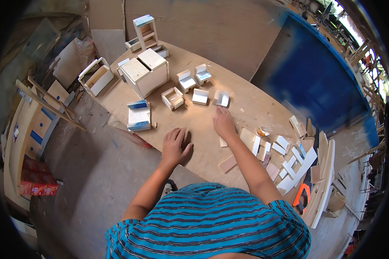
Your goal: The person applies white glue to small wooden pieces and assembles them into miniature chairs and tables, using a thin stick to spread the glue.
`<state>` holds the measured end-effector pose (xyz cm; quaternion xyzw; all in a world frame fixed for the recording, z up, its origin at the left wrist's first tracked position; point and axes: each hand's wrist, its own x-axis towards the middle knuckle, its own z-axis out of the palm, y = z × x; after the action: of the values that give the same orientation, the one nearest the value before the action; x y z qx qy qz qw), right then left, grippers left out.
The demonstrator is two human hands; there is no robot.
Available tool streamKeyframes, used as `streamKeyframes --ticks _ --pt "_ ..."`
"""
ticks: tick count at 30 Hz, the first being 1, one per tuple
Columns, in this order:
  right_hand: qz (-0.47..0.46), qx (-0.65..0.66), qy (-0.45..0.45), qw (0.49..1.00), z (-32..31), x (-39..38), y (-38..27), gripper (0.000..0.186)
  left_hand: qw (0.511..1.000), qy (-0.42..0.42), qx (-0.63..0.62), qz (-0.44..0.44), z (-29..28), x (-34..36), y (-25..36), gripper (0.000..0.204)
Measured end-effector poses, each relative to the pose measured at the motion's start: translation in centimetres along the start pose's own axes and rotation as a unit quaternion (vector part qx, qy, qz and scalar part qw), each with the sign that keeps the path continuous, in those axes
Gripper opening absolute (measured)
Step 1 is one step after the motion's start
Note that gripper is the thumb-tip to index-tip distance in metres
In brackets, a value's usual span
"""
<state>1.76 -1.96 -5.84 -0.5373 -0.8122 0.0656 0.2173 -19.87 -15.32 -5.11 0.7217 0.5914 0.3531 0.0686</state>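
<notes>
My left hand (173,146) rests palm down near the table's front edge, thumb apart from the fingers, holding nothing. My right hand (224,123) reaches farther in, its fingertips together at the near edge of a small white-and-wood toy chair (221,98); how firmly they grip is hard to see. Left of that chair stands a similar low piece (200,96). Behind them are two miniature chairs (186,80) with pale seats. A small open wooden toy armchair (173,98) sits ahead of my left hand. Farther left lies a white piece with blue-streaked ends (139,115).
The wooden table (199,129) also bears a two-lidded wooden box (145,71), a tall shelf-like piece (146,32) and a bench-like frame (96,77). Wood offcuts and white strips (289,166) crowd the right, beside an orange-handled saw (301,196). A blue-painted panel (315,73) stands behind.
</notes>
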Motion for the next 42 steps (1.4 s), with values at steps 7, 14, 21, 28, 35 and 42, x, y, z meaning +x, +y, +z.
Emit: streamKeyframes --ticks 7,14,21,28,35,42 --pt "0.000 0.007 0.006 1.000 0.8 3.0 1.0 0.050 1.000 0.015 -0.017 0.009 0.1 -0.1 0.1 0.061" --pt "0.159 -0.076 -0.152 0.973 -6.0 -4.6 -5.2 0.054 0.999 -0.021 -0.024 0.015 0.4 -0.3 -0.3 0.058" --pt "0.155 -0.169 0.086 0.970 -6.0 -10.9 -2.0 0.051 0.995 -0.048 0.010 0.086 0.4 0.1 -0.3 0.058" --pt "0.230 0.034 0.094 0.968 -10.0 -22.8 -5.7 0.017 0.986 -0.098 -0.021 0.134 0.3 -0.2 -0.5 0.062" --pt "0.449 -0.025 0.123 0.885 -15.1 -33.5 -1.4 0.017 0.974 -0.139 -0.083 0.156 1.3 -0.6 0.7 0.062" --pt "0.379 -0.190 0.184 0.887 -18.8 -33.4 2.8 0.053 0.951 -0.205 -0.133 0.188 4.1 -1.3 9.1 0.067"
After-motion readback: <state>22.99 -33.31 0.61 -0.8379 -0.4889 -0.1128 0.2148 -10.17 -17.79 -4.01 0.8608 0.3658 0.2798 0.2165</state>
